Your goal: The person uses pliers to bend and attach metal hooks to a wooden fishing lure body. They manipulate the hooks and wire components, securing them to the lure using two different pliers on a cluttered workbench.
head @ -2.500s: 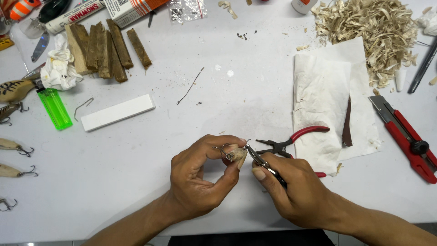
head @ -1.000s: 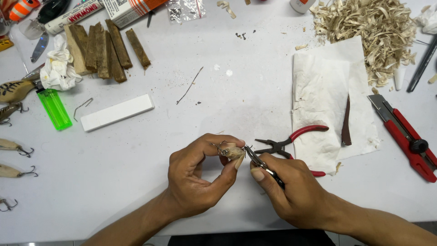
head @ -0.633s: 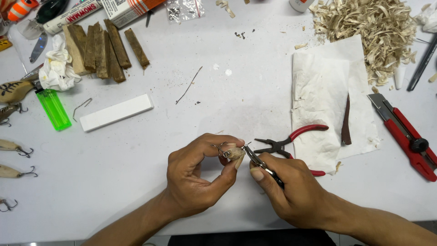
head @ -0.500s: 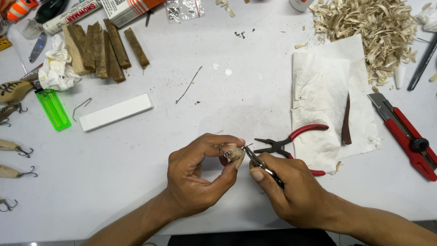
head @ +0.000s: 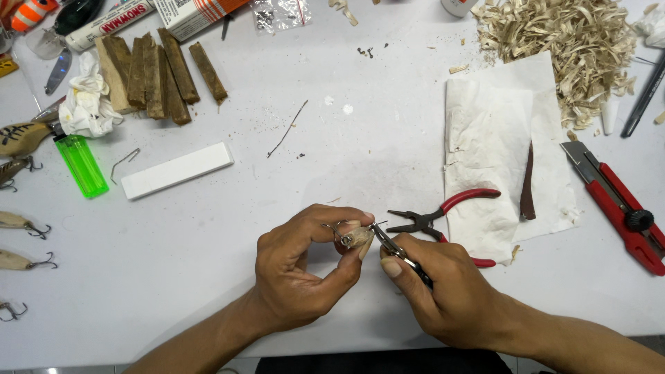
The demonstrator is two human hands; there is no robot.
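Observation:
My left hand [head: 305,270] pinches a small carved wooden lure body [head: 357,237] with a wire loop at its end, near the table's front edge. My right hand [head: 443,291] grips slim metal pliers [head: 398,253] whose tips touch the wire at the lure's tip. A second pair of pliers with red handles [head: 447,215] lies on the table just behind my right hand, jaws pointing left.
White paper towel [head: 485,145] with a dark sliver [head: 528,183], wood shavings [head: 561,48], red utility knife [head: 616,204] at right. Wood sticks [head: 156,73], white block [head: 176,170], green lighter [head: 82,165], crumpled tissue [head: 86,104], hooked wooden lures [head: 21,260] at left.
Both hands stay in place; the pliers' tips shift only slightly at the lure's wire. Nothing else on the table has moved.

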